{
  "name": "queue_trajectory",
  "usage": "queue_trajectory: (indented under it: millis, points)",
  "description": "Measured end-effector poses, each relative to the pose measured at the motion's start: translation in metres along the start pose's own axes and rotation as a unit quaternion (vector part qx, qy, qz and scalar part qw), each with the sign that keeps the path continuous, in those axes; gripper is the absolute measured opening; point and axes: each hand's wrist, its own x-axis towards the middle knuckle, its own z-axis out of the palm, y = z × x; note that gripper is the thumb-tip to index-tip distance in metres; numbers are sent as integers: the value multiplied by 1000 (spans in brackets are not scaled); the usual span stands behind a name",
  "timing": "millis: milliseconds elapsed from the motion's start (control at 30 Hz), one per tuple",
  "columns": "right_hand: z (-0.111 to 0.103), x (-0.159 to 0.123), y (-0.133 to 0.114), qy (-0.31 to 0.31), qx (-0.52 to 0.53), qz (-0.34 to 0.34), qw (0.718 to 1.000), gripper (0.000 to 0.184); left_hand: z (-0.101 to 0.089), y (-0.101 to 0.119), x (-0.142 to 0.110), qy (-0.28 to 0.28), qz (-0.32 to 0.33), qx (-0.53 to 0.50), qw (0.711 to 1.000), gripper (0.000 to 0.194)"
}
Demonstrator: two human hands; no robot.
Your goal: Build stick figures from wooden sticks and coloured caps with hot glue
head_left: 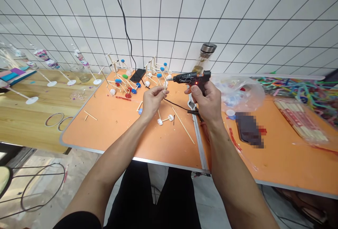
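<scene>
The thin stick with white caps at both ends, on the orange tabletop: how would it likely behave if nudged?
The stick would probably roll, its round white caps sitting like wheels. It is likely light, being thin, and probably stiff, as it looks straight.

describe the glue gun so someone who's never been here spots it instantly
Above the orange table, find the person's right hand. It grips the black glue gun, its nozzle toward the pale stick in the left hand. Unlike the metal-capped bottle behind it, it shows a small glowing red light.
</scene>
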Motion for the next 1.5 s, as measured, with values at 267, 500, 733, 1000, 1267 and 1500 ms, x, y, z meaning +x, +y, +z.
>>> queue_trajectory:
  millis: [267, 500, 733, 1000, 1267, 1500]
  points:
    - [0, 0, -2, -1, -1, 0, 1000, 58, 0, 4, -2, -3, 0, 0, 1000, 16]
    - [0, 0, -3, 4, -6, 2, 1000, 59, 1, 3, -1, -6, 10, 0, 1000, 16]
    - [-2, -1, -5, 0, -26, 2, 1000, 58, 0, 4, -2, 1, 8, 23, 1000, 14]
    - [-2, -1, -8, 2, -32, 4, 999, 59, 1, 4, -3, 10, 9, 38, 999, 11]
    - [-3, -1, -9, 1, -35, 2, 999, 59, 0, 5, -3, 8, 12, 32, 999, 8]
    - [-3, -1, -10, 5, -46, 5, 999, 61, 0, 5, -3, 10, 15, 38, 999, 10]
